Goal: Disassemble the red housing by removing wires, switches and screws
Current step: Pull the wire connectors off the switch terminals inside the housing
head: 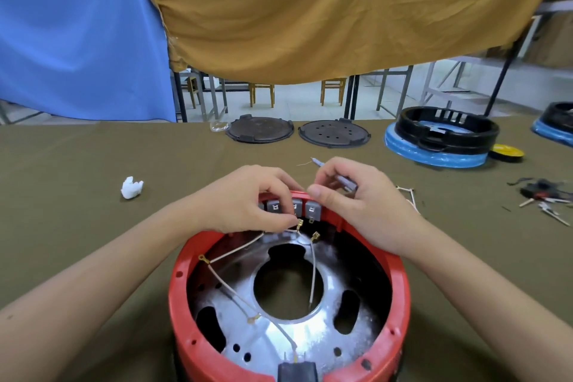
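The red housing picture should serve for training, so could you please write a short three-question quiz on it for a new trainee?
1. True or false: the left hand pinches a brass wire terminal near the grey switches at the far wall of the red housing.
2. What does the right hand hold?
A. a grey-handled tool
B. a yellow disc
C. the white crumpled wad
3. Fill in: the wires lie over a shiny ____ plate with a round hole in its middle.

Key: 1 true; 2 A; 3 metal.
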Motion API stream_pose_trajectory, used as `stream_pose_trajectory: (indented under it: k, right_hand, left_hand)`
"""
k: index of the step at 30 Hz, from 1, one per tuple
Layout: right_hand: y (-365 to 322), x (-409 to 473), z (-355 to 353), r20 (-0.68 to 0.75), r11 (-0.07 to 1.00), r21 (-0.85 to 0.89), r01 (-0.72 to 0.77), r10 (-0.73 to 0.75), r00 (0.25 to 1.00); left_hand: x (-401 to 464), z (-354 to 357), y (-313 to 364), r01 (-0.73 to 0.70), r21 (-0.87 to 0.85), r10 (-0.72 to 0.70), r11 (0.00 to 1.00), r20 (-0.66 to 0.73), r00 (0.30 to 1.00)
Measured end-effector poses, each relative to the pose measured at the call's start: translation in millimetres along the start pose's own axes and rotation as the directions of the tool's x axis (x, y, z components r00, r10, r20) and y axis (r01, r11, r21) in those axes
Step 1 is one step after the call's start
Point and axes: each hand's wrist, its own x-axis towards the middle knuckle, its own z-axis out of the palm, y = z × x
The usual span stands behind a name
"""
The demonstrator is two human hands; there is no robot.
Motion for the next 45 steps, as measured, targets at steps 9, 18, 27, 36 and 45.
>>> stream_pose_trajectory:
  k: [9, 18, 27, 36, 45]
  right_hand:
    - [1, -1, -2, 0.079, 0.991, 0.006, -0.137, 0.136, 0.988]
    - [-6, -7, -16, -0.004, 0.945, -0.191, -0.265, 0.269, 0.963]
    - [-8, -1, -37, -0.064, 0.959, -0.150, -0.240, 0.233, 0.970]
    - [14, 0, -37, 0.073, 0.949, -0.162, -0.269, 0.283, 0.956]
    - [10, -2, -35, 0.038, 0.901, -0.322, -0.291, 0.320, 0.947]
  left_hand:
    - [-35, -25, 24, 0.263, 0.104, -0.254, 0.959, -0.090, 0.963]
    - [-85, -20, 46, 0.635, 0.164, -0.646, 0.755, 0.024, 0.763]
    - [2, -25, 12, 0.355, 0.115, -0.363, 0.928, 0.058, 0.930]
    - [-16, -32, 17, 0.533, -0.058, -0.531, 0.844, 0.040, 0.846]
    - [-36, -20, 24, 0.579, -0.161, -0.568, 0.799, 0.113, 0.815]
